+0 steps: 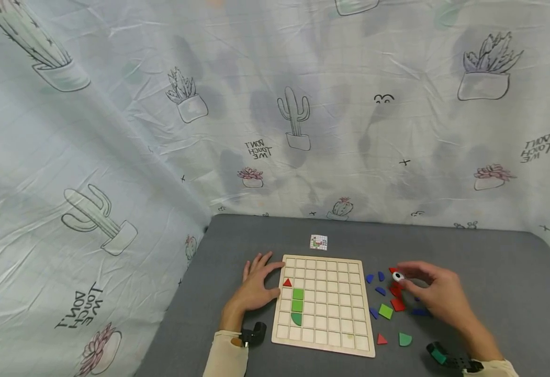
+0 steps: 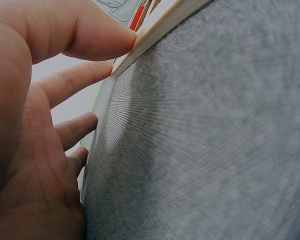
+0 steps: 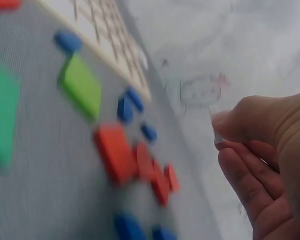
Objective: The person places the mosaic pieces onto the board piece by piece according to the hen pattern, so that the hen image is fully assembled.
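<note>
A light wooden grid board (image 1: 336, 297) lies on the grey table. On its left side sit a red triangle (image 1: 287, 283), two light green squares (image 1: 298, 294) in a column and a darker green quarter-circle (image 1: 296, 318) below them. My left hand (image 1: 255, 289) rests at the board's left edge, thumb and index fingertips touching the rim, the other fingers spread. Over the loose pieces to the right, my right hand (image 1: 437, 290) pinches a small white round piece with a black dot (image 1: 398, 276) between thumb and fingers. In the right wrist view that piece (image 3: 217, 135) appears edge-on.
Right of the board lie several blue pieces (image 1: 380, 291), red pieces (image 1: 397, 305), a light green square (image 1: 385, 311), a red triangle (image 1: 382, 339) and a green quarter-circle (image 1: 404, 339). A small printed card (image 1: 318, 242) lies beyond the board. A patterned curtain (image 1: 331, 131) hangs behind the table.
</note>
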A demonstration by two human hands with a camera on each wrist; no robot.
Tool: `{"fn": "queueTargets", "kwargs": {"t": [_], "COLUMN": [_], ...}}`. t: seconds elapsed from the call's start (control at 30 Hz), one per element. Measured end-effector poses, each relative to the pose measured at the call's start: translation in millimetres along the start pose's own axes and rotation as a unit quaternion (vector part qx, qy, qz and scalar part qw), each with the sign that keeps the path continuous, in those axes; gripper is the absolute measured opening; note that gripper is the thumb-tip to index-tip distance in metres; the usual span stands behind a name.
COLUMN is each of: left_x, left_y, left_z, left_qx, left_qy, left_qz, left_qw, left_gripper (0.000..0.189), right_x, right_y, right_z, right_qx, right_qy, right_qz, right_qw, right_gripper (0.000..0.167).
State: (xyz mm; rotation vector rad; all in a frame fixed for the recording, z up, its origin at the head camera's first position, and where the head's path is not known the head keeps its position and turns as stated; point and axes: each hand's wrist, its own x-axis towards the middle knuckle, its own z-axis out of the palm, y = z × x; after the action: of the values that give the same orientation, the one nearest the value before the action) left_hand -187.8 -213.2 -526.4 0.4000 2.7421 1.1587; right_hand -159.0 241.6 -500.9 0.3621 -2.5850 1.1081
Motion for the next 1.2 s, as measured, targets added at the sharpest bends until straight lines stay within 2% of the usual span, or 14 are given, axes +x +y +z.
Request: {"fn": "queueTargets", "kwargs": {"t": [0.3,0.43,0.6,0.9,1.03,1.2], "left_x": [0.7,-0.7,-1.5,1.0,0.8,0.7], "left_y": [-0.1,-1.7,-5.1,-1.5,-1.9,-2.0], "left_z": [0.5,1.5,4.6,1.9,2.2,2.2], "left_qx": [0.004,-0.008,-0.02,0.004,0.008,0.009], "left_qy": [-0.002,0.01,0.025,-0.002,0.002,0.004], "left_qz": [0.003,0.021,0.044,0.001,-0.002,-0.002], "left_qw": [1.0,0.9997,0.9985,1.0,1.0,0.9999], "left_gripper": [0.068,0.066,0.065,0.067,0.067,0.067], "right_x": [11.8,20.1,29.6,41.9,46.9,52.1], "right_y": [-35,-47,-61,-82,-89,-93], "right_z": [33,54,80,121,134,149], "right_qx": [0.06,0.076,0.12,0.164,0.17,0.157], "right_qy": [-0.023,-0.04,-0.077,-0.153,-0.182,-0.198], "right_qz": [-0.023,-0.05,-0.075,-0.069,-0.067,-0.081], "right_qw": [0.9976,0.995,0.9869,0.9721,0.9663,0.964], "right_gripper": [0.035,0.035,0.033,0.028,0.029,0.029]}}
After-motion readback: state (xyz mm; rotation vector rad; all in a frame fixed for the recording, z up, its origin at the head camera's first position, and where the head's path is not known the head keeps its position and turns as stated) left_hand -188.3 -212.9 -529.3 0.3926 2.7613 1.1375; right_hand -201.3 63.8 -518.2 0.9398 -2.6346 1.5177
